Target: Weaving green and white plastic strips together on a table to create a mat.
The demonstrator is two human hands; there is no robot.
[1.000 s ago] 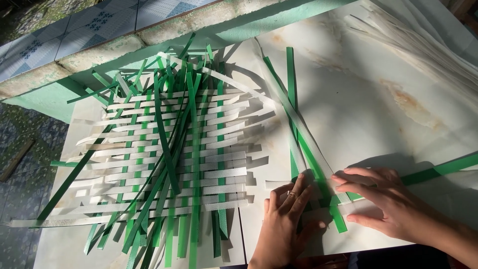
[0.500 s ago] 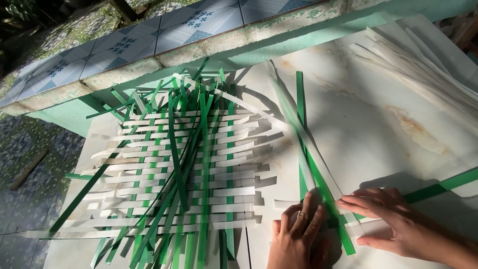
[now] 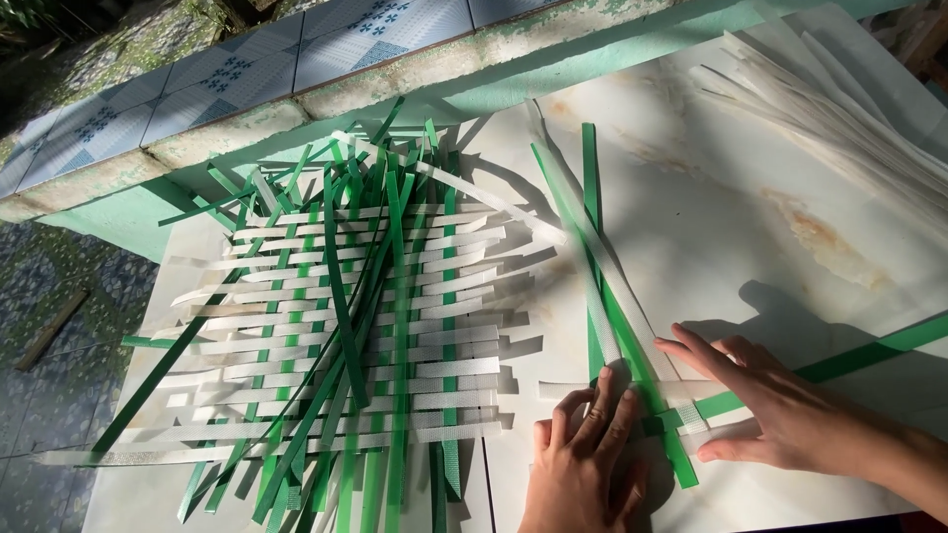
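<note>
A flat mat of woven white and green plastic strips [image 3: 346, 326] lies on a pale marble-patterned tabletop [image 3: 750, 197]. To its right, a few loose green strips [image 3: 591, 197] and a white strip [image 3: 565, 197] run from the far side toward me and cross a long green strip [image 3: 869, 350] near the front edge. My left hand [image 3: 583, 464] lies flat with fingers spread on the near ends of those strips. My right hand [image 3: 780, 405] presses flat on the crossing point, thumb on the table, fingers pointing left.
A bundle of loose white strips [image 3: 839, 99] lies at the far right of the table. A low green-painted wall topped with blue patterned tiles [image 3: 296, 59] runs behind the table. Patterned floor tiles [image 3: 39, 296] show at the left.
The view has shifted down and left, so the mat sits more centrally. Both hands stay pressed on the crossing strips, with my right hand's fingers reaching a little further left.
</note>
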